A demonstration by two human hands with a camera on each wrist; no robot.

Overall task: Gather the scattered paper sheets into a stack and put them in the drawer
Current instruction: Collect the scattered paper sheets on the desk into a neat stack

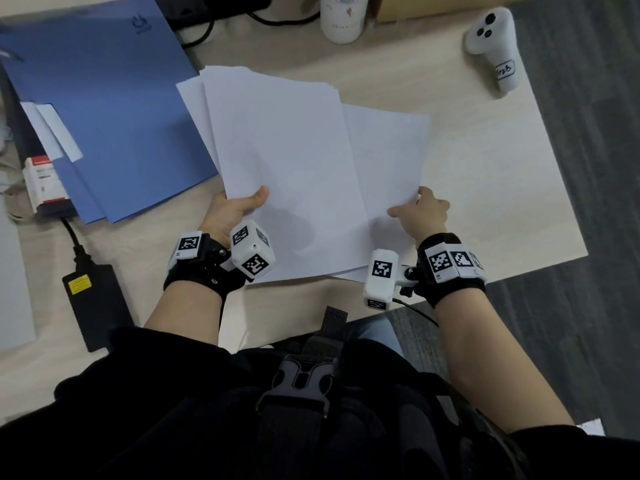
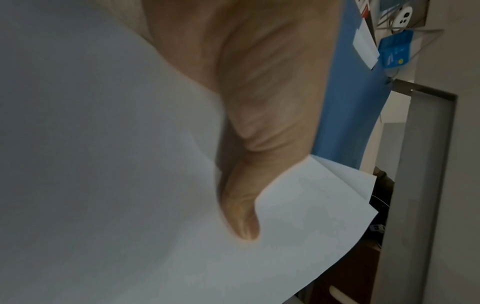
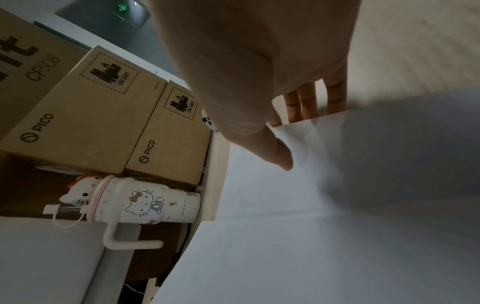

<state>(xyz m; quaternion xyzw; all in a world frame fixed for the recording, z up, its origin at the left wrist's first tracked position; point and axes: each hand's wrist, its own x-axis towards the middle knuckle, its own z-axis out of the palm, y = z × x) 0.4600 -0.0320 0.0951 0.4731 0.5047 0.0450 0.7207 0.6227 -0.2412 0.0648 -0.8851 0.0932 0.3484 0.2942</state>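
Note:
Several white paper sheets (image 1: 287,161) lie fanned in a loose pile over the middle of the light wooden desk (image 1: 485,174). My left hand (image 1: 239,206) pinches the pile's left edge, thumb on top (image 2: 241,218) and fingers hidden beneath the paper (image 2: 103,164). My right hand (image 1: 420,211) pinches the near right edge of the sheet (image 1: 388,150) that sticks out to the right, thumb on top (image 3: 280,152), fingers (image 3: 306,102) under the paper (image 3: 337,185). No drawer shows in the head view.
Blue folders (image 1: 104,109) lie left of the pile. A black power adapter (image 1: 97,306) sits near the desk's front left. A white controller (image 1: 493,46) lies at the back right, a white tumbler (image 1: 343,17) and cardboard boxes (image 3: 103,107) at the back.

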